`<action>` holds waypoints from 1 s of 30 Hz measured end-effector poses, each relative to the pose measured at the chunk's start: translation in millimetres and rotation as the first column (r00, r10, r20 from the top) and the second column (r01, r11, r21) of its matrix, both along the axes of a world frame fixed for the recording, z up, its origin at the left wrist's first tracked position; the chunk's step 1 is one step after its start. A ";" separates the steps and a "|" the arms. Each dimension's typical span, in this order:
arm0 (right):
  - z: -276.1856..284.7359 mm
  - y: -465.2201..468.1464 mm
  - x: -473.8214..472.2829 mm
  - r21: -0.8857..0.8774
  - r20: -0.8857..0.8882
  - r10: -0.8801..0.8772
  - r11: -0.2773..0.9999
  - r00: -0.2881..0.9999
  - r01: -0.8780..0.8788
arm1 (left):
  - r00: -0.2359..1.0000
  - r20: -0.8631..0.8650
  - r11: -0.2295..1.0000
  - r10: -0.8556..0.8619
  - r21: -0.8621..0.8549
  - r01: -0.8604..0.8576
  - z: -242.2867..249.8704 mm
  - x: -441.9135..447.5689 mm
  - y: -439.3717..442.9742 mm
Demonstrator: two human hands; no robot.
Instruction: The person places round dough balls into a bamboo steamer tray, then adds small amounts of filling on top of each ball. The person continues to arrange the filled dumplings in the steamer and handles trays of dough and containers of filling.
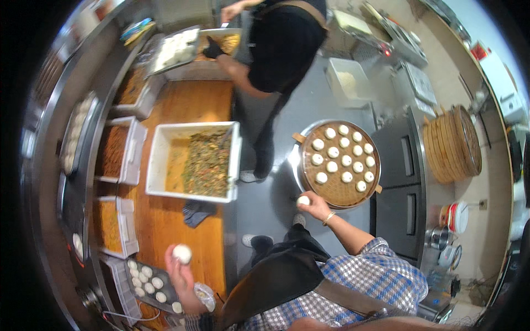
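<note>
At the lower left, my left hand (181, 275) holds a round white filled bun (182, 254) at its fingertips. Beside it lies a dark tray (153, 271) with several pale dough rounds. My right hand (316, 207), with a bracelet at the wrist, grips another white bun (303, 200) between thumb and fingers. That hand is at the lower left rim of a round woven steamer tray (308, 165), which bears several spaced white buns (346, 160). The steamer tray sits on a shiny round metal rim.
A white tub (151, 165) of chopped filling stands on the wooden worktop (203, 99). Smaller filling tubs (132, 153) line its far side. A co-worker (285, 45) with a black glove stands at the top by another tub. Bamboo steamers (445, 145) are stacked at right.
</note>
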State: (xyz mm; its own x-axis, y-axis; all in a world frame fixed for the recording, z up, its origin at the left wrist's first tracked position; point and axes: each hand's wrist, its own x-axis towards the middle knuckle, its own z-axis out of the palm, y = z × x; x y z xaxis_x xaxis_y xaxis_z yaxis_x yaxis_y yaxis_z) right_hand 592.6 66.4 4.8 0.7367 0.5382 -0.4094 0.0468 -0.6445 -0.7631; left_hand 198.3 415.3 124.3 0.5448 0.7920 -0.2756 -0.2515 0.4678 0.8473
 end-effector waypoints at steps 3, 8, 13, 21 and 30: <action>-60.3 -83.5 38.4 -0.120 0.129 -0.260 0.954 0.957 0.276 | 0.908 -0.016 0.908 -0.419 0.002 0.419 -18.0 153.8 -49.1; -123.0 -172.9 82.3 -0.090 0.377 -0.273 0.940 0.885 0.328 | 0.457 -0.516 0.276 -0.725 0.391 0.878 -104.7 373.7 -201.6; -150.9 -218.7 108.1 -0.162 0.364 -0.211 0.945 0.907 0.284 | 0.252 -0.781 -0.239 -0.572 0.453 0.859 -209.0 487.7 -345.0; -168.6 -242.3 118.4 -0.094 0.444 -0.191 0.962 0.875 0.257 | 0.181 -0.919 -0.503 -0.350 0.347 0.792 -281.7 517.8 -395.3; -144.2 -241.6 120.8 -0.064 0.472 -0.140 0.979 0.870 0.192 | 0.356 -0.846 -0.428 -0.398 0.514 0.743 -247.2 528.5 -379.9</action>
